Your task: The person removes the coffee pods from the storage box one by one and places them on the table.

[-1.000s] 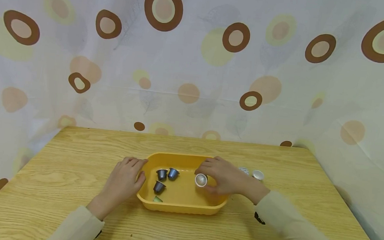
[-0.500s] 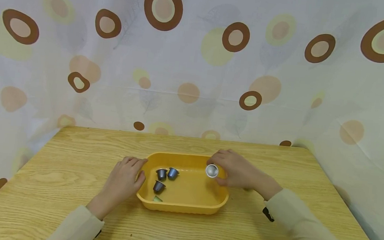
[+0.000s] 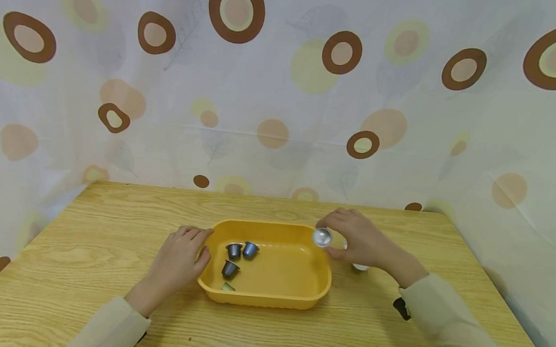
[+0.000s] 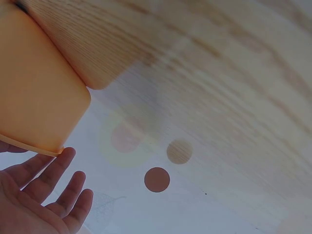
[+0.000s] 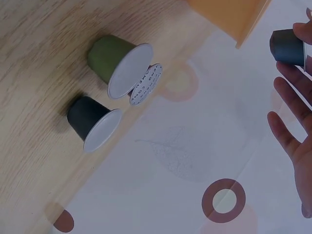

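Note:
My right hand [image 3: 363,240] pinches a coffee capsule [image 3: 322,237] between thumb and fingers, its silver lid facing the head camera, over the tray's right rim. The right wrist view shows that capsule's dark body [image 5: 288,47]. At the left rim of the yellow tray [image 3: 267,299], my left hand [image 3: 176,264] touches the edge with fairly straight fingers. Inside the tray lie dark capsules [image 3: 230,269], a bluish capsule [image 3: 250,250] and a green one [image 3: 228,287] near the front wall.
Right of the tray, a green capsule [image 5: 112,58], a capsule with a printed lid [image 5: 146,85] and a dark capsule [image 5: 92,122] lie on the wooden table [image 3: 119,226]. In the head view my right hand partly hides them. A patterned cloth [image 3: 276,85] surrounds the table.
My right hand has moved right and away from me, carrying the pinched capsule from above the tray's floor to its right rim. My left hand has stayed in place.

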The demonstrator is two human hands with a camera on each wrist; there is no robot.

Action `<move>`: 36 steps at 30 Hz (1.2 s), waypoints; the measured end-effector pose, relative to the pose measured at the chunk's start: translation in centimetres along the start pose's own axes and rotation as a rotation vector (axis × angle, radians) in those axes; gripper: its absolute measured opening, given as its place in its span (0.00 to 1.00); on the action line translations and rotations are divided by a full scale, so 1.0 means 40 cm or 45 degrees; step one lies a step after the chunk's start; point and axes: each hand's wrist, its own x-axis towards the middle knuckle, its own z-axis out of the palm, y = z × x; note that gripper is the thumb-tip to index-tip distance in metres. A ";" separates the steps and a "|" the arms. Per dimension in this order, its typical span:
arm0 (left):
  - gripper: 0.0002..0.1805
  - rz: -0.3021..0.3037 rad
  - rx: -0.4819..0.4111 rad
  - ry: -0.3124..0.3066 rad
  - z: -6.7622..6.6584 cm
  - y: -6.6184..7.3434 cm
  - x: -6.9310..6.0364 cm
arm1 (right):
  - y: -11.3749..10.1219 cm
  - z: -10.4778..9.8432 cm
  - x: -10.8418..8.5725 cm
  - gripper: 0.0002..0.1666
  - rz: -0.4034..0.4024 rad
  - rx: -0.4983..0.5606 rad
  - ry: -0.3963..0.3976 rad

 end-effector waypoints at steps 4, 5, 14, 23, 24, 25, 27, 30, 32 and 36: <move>0.19 -0.001 -0.002 -0.001 0.001 -0.001 -0.001 | 0.011 -0.009 -0.014 0.21 -0.003 -0.002 0.034; 0.19 -0.001 -0.004 0.000 0.001 -0.002 -0.001 | 0.013 -0.010 -0.018 0.21 -0.002 -0.007 0.038; 0.19 0.008 -0.006 0.011 0.001 -0.002 0.000 | 0.029 -0.019 -0.054 0.20 0.067 -0.036 0.024; 0.19 0.000 -0.014 -0.001 0.000 -0.002 0.000 | 0.046 0.003 -0.083 0.19 0.168 -0.027 -0.037; 0.19 -0.001 -0.015 -0.003 0.001 -0.002 0.000 | 0.049 0.008 -0.086 0.19 0.167 -0.026 -0.038; 0.19 -0.002 -0.016 -0.003 0.001 -0.002 0.000 | 0.053 0.013 -0.088 0.19 0.167 -0.029 -0.043; 0.19 -0.001 -0.017 0.000 0.001 -0.002 0.000 | 0.057 0.022 -0.093 0.19 0.171 -0.032 -0.054; 0.19 0.002 -0.013 -0.001 0.001 -0.002 0.000 | 0.062 0.035 -0.098 0.20 0.177 -0.030 -0.067; 0.19 0.003 -0.010 -0.002 0.001 -0.002 0.000 | 0.064 0.042 -0.100 0.20 0.176 -0.020 -0.068; 0.19 0.004 -0.011 -0.001 0.000 -0.002 0.001 | 0.066 0.057 -0.103 0.19 0.158 -0.006 -0.059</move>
